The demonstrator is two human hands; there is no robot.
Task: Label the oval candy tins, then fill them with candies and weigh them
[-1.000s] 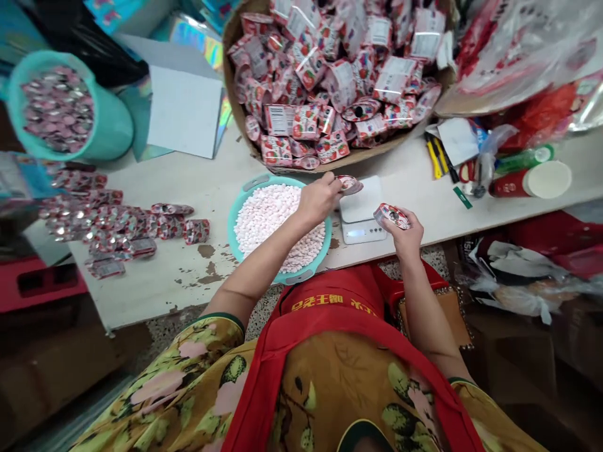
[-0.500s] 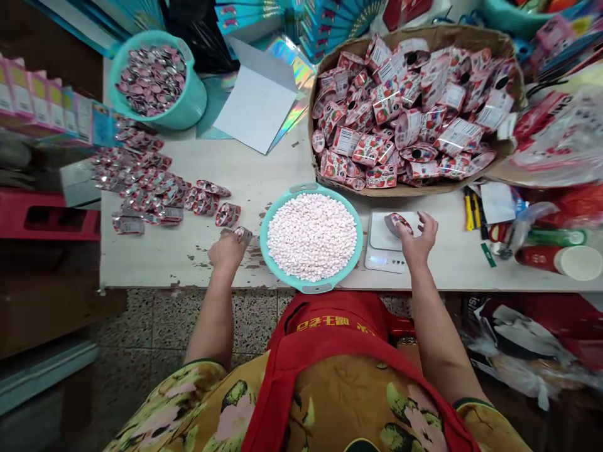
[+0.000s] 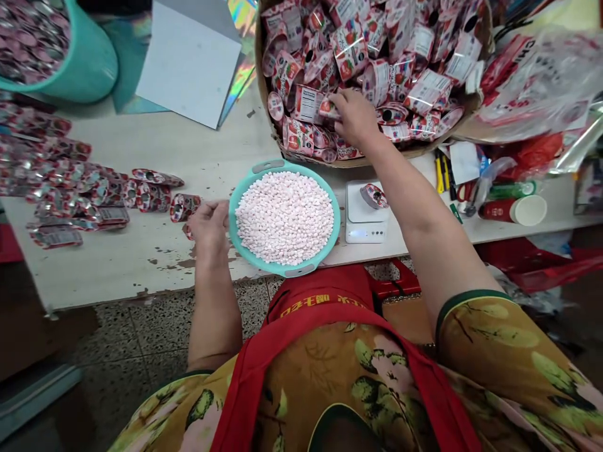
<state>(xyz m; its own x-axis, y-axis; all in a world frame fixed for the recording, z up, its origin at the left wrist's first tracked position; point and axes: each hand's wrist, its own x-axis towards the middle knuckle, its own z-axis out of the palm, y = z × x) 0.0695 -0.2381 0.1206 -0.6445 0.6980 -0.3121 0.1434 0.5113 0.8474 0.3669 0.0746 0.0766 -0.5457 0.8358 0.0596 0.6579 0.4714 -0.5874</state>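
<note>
My right hand reaches into the cardboard box, its fingers closed on a strawberry-printed pack among many alike. My left hand is low over the table at the left rim of the turquoise bowl, its fingers curled together; what they hold, if anything, is hidden. Just left of it a similar pack shows in part behind the hand. Pale pink candies fill the bowl. One pack lies tilted on the white digital scale, right of the bowl.
The cardboard box full of packs stands behind the scale. Rows of packs cover the table's left. A turquoise bucket of round pink and silver pieces stands at back left. Cutters and a paper cup lie at right.
My right hand has left the pack on the scale and moved up into the box. My left hand has shifted closer to the bowl. The camera view has turned and come nearer.
</note>
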